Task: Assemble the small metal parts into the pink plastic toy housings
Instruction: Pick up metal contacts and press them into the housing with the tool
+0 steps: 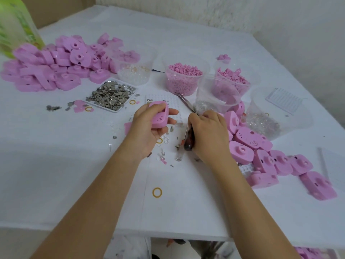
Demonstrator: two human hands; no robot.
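pink housing (160, 115) gripped in left hand (147, 128), above table (74, 184)

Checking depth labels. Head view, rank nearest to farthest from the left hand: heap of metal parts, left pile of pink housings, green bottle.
1. Heap of metal parts, in its tray just beyond and left of the left hand.
2. Left pile of pink housings, farther back on the left.
3. Green bottle, far left corner, behind the pile.
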